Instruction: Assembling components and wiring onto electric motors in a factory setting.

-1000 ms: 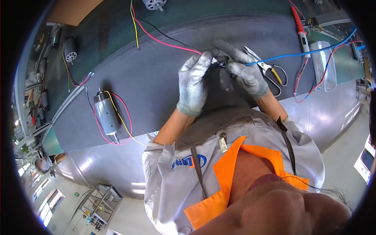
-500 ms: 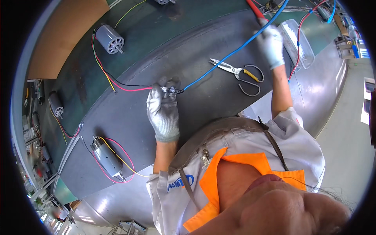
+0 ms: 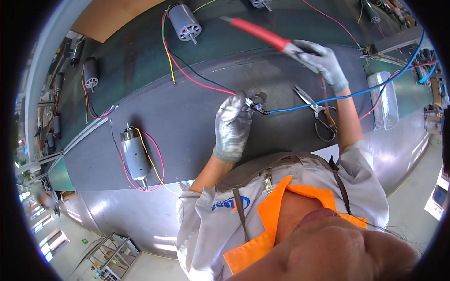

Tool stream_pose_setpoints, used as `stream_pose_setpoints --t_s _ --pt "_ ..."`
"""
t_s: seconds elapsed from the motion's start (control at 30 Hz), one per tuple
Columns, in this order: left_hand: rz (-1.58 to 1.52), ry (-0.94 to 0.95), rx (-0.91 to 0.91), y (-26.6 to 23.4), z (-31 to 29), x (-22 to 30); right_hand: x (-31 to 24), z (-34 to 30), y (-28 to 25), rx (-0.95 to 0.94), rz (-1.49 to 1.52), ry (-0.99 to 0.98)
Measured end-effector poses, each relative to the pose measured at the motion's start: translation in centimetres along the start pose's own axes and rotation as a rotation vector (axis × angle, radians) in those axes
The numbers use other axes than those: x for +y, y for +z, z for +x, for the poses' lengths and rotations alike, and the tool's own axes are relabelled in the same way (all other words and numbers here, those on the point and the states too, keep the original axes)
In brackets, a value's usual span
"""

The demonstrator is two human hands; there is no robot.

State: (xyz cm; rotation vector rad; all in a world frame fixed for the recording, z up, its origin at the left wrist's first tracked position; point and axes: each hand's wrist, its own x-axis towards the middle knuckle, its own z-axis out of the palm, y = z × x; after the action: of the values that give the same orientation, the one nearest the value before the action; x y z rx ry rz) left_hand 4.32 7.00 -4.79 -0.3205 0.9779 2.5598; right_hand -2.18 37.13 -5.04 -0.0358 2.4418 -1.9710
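Observation:
My left hand point(image 3: 233, 125), in a grey-coated glove, is closed on joined wire ends point(image 3: 254, 107) with dark and silvery parts. From this joint, a red wire point(image 3: 206, 85) and a black wire run up left toward a grey motor point(image 3: 184, 22), and a blue cable point(image 3: 323, 99) leads off right. My gloved right hand point(image 3: 323, 63) is closed around the near end of a long red tool point(image 3: 260, 33). Its thin greyish tip points up left; its exact kind is unclear. Below this hand lie scissors point(image 3: 316, 107) with looped handles, partly behind the blue cable and my forearm.
A grey motor point(image 3: 134, 157) with coiled red and yellow wires lies on the dark mat at left. Another motor point(image 3: 91, 74) stands farther left. A clear plastic tray point(image 3: 388, 105) sits to the right. A metal rail point(image 3: 398, 41) crosses at upper right, and brown board point(image 3: 103, 21) stands at upper left.
My right hand has brought the red tool from the far right edge of the mat inward, its tip now pointing left. The left hand keeps its hold on the joint. The view has shifted.

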Motion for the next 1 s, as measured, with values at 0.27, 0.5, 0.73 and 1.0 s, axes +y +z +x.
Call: stream_pose_setpoints --t_s 0.27,0.5,0.73,1.0 --pt "-0.044 0.003 -0.135 -1.7 0.7 -0.6 1.9 10.1 4.1 -0.374 -0.178 0.094" --pt "-0.07 0.023 -0.23 -1.5 0.0 -1.1 -1.6 4.0 4.4 -0.144 -0.597 -0.152" --pt "-0.039 -0.02 -0.258 -2.3 1.5 -1.7 -0.9 -9.0 -6.4 0.337 -1.332 0.046" --pt "0.455 0.063 -0.134 -3.7 3.1 -0.9 -7.5 -9.6 3.3 -0.53 -0.136 -0.297"
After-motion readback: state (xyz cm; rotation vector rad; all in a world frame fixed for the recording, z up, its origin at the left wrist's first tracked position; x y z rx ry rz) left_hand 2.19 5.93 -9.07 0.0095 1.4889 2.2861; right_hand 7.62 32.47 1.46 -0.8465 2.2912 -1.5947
